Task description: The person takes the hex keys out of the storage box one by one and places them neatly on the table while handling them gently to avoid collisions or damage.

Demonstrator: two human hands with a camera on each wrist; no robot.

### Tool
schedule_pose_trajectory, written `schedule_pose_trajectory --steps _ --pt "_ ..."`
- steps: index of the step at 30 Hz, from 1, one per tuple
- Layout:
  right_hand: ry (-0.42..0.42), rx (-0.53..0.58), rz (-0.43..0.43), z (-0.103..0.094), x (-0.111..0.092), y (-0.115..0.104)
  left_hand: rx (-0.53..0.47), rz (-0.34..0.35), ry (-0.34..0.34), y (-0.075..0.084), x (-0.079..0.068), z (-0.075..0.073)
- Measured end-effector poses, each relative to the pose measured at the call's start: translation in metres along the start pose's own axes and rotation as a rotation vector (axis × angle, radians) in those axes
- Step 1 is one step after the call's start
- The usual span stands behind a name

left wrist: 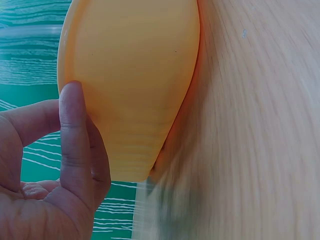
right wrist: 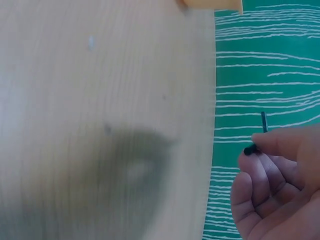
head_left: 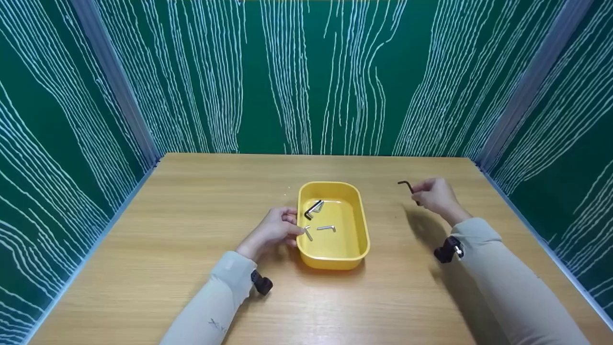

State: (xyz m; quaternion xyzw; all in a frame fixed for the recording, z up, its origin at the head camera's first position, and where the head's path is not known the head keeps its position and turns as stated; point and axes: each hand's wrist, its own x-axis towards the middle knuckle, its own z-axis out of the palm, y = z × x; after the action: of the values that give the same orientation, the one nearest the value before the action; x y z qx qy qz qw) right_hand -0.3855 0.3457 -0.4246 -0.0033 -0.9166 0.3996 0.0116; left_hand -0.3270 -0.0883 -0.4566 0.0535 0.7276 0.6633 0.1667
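A yellow plastic bin (head_left: 342, 244) stands on the table, with several hex keys lying inside it. Among these are a black hex key (head_left: 313, 209) near the back left and a silver hex key (head_left: 326, 228) toward the middle. My left hand (head_left: 275, 227) holds the bin's left rim, thumb at the top edge; fingers (left wrist: 74, 135) lie against the outer wall in the left wrist view. To the right of the bin, my right hand (head_left: 435, 195) pinches a black hex key (head_left: 407, 184) between thumb and fingers, raised above the table. Its bent end points left.
The wooden table (head_left: 215, 191) carries the bin. Green panels (head_left: 316, 96) with white wavy lines enclose its back and sides, joined by grey corner posts (head_left: 119, 81). A small black camera sits on each wrist, such as the left wrist camera (head_left: 261, 283).
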Motion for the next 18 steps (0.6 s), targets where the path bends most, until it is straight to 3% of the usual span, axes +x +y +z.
schedule_pose_trajectory --steps 5,18 --pt "0.020 -0.023 0.013 -0.006 -0.003 0.009 -0.006 0.004 -0.003 0.001 -0.001 0.001" --pt "0.000 -0.038 0.142 -0.019 -0.008 0.030 -0.013 -0.005 -0.014 0.001 -0.002 0.000"
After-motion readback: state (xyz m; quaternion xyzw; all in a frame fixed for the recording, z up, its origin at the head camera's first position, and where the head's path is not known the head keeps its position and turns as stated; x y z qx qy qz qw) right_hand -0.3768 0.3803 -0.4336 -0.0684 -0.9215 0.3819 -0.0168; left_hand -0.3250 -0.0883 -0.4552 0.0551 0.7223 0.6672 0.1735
